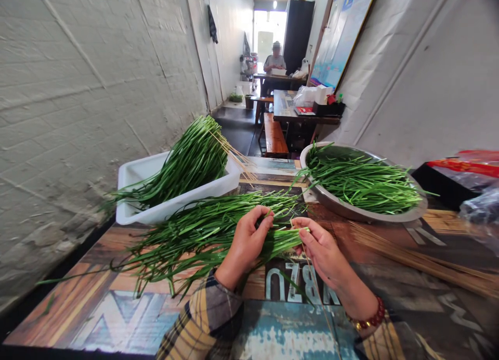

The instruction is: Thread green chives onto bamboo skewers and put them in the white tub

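Chives in a small bunch lie across the printed table, gripped by the left hand with fingers curled shut around the stalks. Right hand pinches a thin bamboo skewer at the cut ends. Loose chives spread leftward; a white tub and metal basin hold more; skewers lie right

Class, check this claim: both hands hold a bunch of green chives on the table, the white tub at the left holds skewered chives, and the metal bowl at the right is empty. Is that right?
Not quite. In the head view the metal bowl holds loose green chives; it is not empty. The rest stands: the left hand and right hand hold the bunch of chives, and the white tub holds skewered chives.
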The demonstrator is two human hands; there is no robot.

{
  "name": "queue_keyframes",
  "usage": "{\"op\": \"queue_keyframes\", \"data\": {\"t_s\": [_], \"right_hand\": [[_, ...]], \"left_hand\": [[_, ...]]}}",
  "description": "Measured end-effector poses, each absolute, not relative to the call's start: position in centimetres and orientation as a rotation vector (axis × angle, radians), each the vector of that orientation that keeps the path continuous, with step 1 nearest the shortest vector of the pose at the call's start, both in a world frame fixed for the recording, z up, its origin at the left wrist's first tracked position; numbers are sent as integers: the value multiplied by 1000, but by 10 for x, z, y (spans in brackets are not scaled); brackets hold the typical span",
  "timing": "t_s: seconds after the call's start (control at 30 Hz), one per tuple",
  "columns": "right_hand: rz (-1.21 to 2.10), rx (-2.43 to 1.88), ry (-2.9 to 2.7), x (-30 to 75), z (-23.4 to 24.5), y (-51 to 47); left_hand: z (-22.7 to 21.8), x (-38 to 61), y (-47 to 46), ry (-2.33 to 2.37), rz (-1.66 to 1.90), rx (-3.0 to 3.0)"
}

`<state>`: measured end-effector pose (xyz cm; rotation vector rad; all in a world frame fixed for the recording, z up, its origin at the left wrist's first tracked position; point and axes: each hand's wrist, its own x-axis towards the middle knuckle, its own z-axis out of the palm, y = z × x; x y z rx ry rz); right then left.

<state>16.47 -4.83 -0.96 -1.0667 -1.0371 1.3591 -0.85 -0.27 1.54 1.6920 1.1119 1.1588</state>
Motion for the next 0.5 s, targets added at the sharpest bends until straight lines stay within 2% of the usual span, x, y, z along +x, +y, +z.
{"op": "queue_keyframes", "data": {"t_s": [0.23,0.5], "right_hand": [[1221,-1118,-1091,164,-11,-49],[1041,-1187,-1334,168,-6,-49]], "left_hand": [[9,-8,-3,1278,1231,2114],[19,9,0,1103,1139,1971]]}}
